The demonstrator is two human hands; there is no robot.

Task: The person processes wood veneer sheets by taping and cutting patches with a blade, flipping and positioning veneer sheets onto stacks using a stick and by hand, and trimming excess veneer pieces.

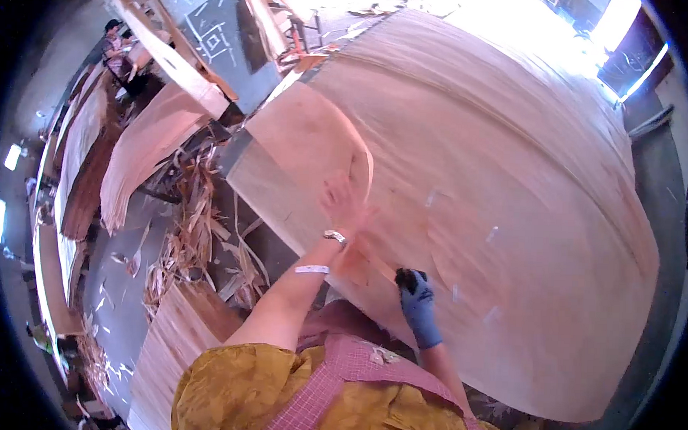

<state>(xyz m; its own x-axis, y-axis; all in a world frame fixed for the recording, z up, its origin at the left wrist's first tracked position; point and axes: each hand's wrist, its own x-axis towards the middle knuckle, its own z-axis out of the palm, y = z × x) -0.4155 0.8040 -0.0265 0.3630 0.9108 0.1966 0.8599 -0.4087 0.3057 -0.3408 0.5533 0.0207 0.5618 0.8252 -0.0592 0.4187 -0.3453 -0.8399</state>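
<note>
A broad stack of thin wood veneer sheets [541, 222] spreads in front of me. Bare, with a metal watch and a white band on the wrist, my left hand [346, 204] lies with its fingers apart on a smaller veneer piece [298, 126]. The curved right edge of that piece lifts off the sheet below, beside my fingers. My right hand [415, 293], in a blue glove with dark fingertips, is closed near the front edge of the stack. Whatever it may grip is too small and dark to make out.
Torn veneer strips [188, 225] are heaped on the floor to the left. More veneer sheets [153, 144] hang over a support beyond them, and another stack [177, 338] stands by my left side. Another person [119, 48] is at the far left.
</note>
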